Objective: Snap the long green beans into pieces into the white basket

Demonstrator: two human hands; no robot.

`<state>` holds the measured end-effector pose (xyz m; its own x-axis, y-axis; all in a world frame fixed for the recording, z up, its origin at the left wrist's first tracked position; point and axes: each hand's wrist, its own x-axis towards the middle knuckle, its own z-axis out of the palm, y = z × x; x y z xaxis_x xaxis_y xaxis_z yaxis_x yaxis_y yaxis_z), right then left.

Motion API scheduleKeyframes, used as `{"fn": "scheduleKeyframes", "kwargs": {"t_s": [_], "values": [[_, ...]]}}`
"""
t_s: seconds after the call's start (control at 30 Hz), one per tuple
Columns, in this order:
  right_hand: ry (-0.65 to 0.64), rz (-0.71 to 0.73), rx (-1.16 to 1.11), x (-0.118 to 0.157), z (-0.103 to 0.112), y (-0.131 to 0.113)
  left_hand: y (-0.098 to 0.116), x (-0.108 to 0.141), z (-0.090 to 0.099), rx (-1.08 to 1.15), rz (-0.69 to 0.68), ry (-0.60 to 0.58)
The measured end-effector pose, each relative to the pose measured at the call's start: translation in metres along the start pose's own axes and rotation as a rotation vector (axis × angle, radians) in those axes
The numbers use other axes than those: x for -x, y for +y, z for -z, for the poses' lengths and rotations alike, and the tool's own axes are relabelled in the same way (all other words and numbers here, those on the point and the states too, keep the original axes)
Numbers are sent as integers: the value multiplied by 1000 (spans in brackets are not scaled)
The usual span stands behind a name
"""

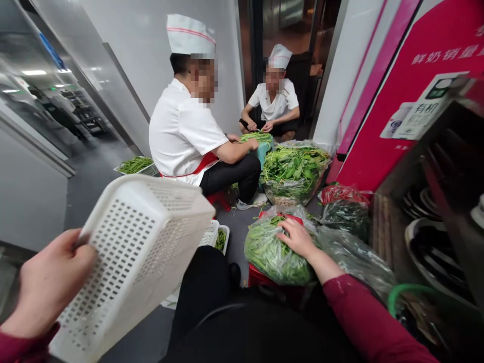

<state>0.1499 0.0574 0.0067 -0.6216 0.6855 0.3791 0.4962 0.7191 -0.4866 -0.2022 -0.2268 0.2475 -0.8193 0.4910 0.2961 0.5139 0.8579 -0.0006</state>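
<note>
My left hand [56, 275] is closed on the rim of a white perforated plastic basket [132, 262], which is lifted and tilted with its holed bottom and side toward me. Its inside is hidden. On the right, my right hand [298, 237] lies on top of a clear plastic bag of green vegetables [278, 252], by its opening. The fingers are apart and slightly bent, touching the plastic and the greens. Under the bag shows something red [260, 277], perhaps a stool.
Two people in white caps, one nearer [185, 126] and one farther [274, 98], sit around green stems. A big bag of leafy greens [297, 171] stands beside them. White baskets [227, 237] lie on the floor. At right are bagged red peppers [344, 194] and a shelf with plates [434, 252].
</note>
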Motion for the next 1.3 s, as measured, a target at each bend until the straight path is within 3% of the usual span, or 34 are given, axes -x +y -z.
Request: {"fn": "scheduleKeyframes", "kwargs": {"t_s": [0.13, 0.33, 0.47, 0.57, 0.7, 0.87, 1.0, 1.07, 1.13, 1.17, 1.23, 1.3], "values": [[-23, -68, 95, -2, -15, 0, 59, -11, 29, 140, -133, 6], [162, -136, -182, -10, -21, 1, 99, -30, 61, 294, -370, -24], [286, -258, -358, -2, 3, -2, 121, -41, 66, 364, -521, -56], [438, -394, -366, 7, 45, -1, 133, -48, 53, 471, -566, -191], [648, -509, -212, 2, 120, -5, 150, -55, 14, 695, -659, -260], [783, -422, 1, -23, 207, -24, 209, -38, -39, 1098, -1130, -87], [875, -277, 111, -32, 255, -42, 265, 2, -97, 1227, -1456, -82], [877, -236, 128, -33, 269, -50, 277, 17, -140, 1198, -1517, -143], [873, -233, 105, -34, 273, -56, 275, 24, -188, 1018, -1691, -329], [866, -242, 80, -35, 270, -58, 271, 25, -210, 942, -1712, -404], [843, -283, 8, -38, 254, -60, 260, 23, -246, 828, -1708, -503], [773, -341, -94, -40, 227, -61, 252, 22, -264, 785, -1697, -549]]}}
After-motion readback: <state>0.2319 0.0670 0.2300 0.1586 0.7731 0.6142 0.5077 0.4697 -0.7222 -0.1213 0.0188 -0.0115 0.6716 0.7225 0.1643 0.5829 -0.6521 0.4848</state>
